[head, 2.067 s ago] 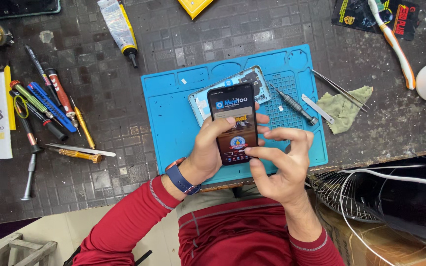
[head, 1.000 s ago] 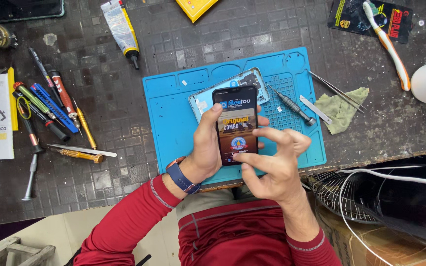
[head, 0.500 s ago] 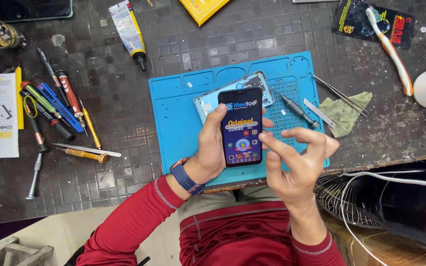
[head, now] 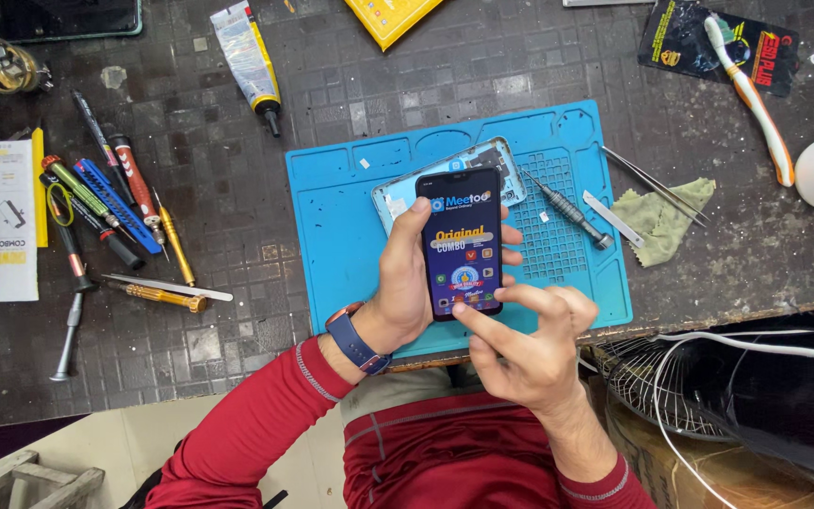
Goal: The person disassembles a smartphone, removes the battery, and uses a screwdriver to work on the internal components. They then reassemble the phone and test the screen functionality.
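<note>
A: While the left hand (head: 405,283) wraps the phone (head: 460,240) above the blue mat (head: 332,236), what can fail?
B: The right hand (head: 520,353), fingers spread, taps; a hard push may slip it.

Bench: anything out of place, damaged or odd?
Nothing spilled. A phone back shell lies on the blue mat under the lit phone, which the left hand holds; the right hand touches its lower edge. Tools lie loosely heaped at the left, and a toothbrush lies across a black card.
</note>
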